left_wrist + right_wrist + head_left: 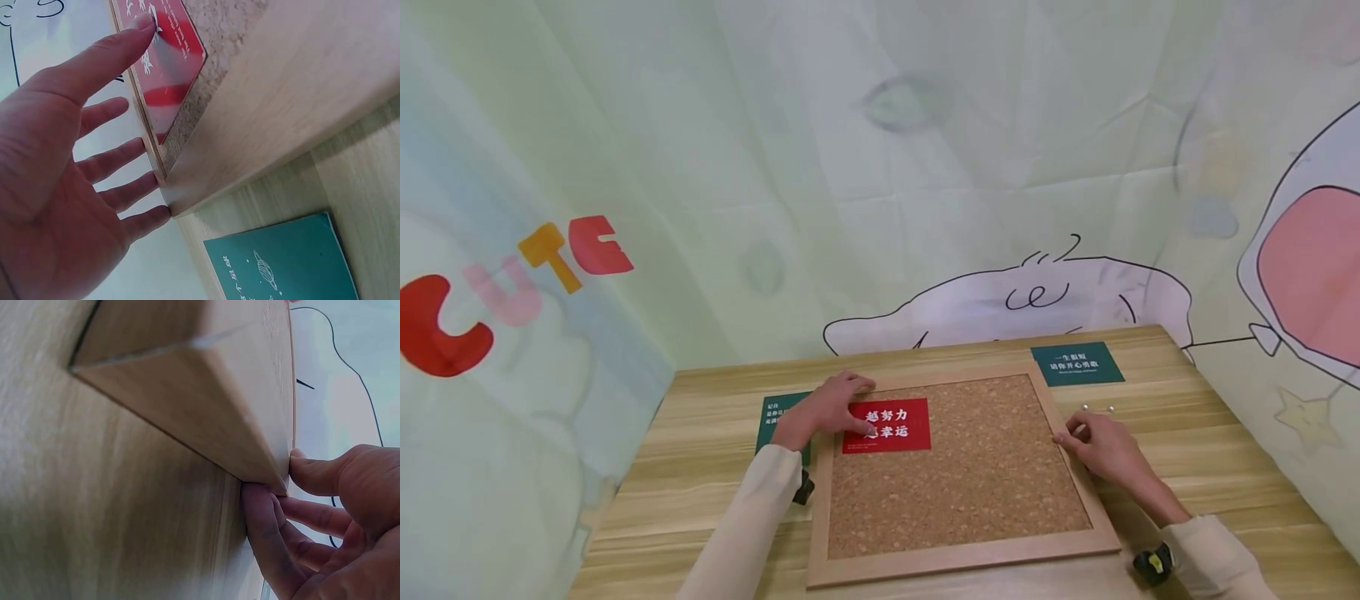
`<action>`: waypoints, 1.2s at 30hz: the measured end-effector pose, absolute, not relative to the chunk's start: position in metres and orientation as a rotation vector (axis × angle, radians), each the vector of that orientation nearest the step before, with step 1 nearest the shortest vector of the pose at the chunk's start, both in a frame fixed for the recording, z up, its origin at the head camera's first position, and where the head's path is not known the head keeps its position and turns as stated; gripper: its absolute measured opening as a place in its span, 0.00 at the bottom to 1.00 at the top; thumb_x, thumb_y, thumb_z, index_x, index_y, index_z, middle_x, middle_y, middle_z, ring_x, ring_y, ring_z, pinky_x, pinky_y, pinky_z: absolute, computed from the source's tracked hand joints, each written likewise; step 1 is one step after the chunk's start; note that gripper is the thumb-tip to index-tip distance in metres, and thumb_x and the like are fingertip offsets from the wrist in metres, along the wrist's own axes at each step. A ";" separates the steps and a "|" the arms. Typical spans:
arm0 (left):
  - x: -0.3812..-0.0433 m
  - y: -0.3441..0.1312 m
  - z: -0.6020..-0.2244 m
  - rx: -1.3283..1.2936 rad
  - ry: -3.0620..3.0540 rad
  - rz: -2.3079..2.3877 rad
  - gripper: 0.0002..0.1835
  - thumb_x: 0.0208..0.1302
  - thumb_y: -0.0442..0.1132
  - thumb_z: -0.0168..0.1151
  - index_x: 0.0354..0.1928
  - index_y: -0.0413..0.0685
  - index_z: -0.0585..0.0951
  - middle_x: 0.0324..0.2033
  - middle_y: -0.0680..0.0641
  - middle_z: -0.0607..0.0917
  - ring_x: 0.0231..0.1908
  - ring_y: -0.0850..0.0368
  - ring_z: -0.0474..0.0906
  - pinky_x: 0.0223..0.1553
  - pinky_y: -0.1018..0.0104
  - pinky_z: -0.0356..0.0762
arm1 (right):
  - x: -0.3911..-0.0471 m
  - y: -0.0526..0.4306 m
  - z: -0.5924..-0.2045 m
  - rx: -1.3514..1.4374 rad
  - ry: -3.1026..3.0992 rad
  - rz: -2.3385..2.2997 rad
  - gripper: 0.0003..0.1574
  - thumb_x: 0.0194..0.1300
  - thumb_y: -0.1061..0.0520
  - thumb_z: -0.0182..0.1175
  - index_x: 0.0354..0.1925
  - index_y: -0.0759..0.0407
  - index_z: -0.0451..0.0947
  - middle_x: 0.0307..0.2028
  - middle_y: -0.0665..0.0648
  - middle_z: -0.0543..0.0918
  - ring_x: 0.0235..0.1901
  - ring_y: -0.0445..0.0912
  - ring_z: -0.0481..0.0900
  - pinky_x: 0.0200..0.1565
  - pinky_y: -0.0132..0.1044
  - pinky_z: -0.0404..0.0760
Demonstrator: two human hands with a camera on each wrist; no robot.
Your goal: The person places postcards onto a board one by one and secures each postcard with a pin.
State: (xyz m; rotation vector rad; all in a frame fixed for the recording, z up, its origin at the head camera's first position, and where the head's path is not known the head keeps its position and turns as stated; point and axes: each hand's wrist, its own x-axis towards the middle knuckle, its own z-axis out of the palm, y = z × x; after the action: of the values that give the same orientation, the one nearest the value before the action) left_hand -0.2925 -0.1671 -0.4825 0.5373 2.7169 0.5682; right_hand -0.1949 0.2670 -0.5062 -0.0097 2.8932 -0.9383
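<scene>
A wood-framed cork board [970,492] lies flat on the table. On its upper left part is a red card [917,425] with white characters. My left hand [827,406] reaches over the board's far left corner. Its thumb [128,47] presses on the red card, while the other fingers stretch straight toward the frame's far edge. At the right side, my right hand [1107,448] holds the frame, its thumb [312,475] on the top edge and the index finger [262,515] bent against the outer side.
A green card [1078,364] lies beyond the board's right far corner. Another green card [281,262] sits left of the frame, partly hidden by my left arm in the head view. Two small round silvery things [1098,408] rest beside my right hand. A printed curtain [820,208] hangs behind the table.
</scene>
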 end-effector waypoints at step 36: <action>-0.273 -0.160 -0.484 0.793 2.734 0.408 0.37 0.53 0.54 0.81 0.66 0.58 0.81 0.71 0.46 0.72 0.71 0.43 0.62 0.67 0.41 0.69 | -0.193 0.268 -0.509 -0.029 2.904 -0.976 0.16 0.72 0.53 0.67 0.43 0.67 0.81 0.34 0.60 0.86 0.31 0.49 0.80 0.29 0.41 0.82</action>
State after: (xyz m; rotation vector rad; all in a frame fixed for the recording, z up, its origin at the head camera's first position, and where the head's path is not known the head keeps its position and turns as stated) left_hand -0.2730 -0.1600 -0.4840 0.7935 2.7337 0.4077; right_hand -0.1928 0.2678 -0.5087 -0.0292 2.9044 -0.9764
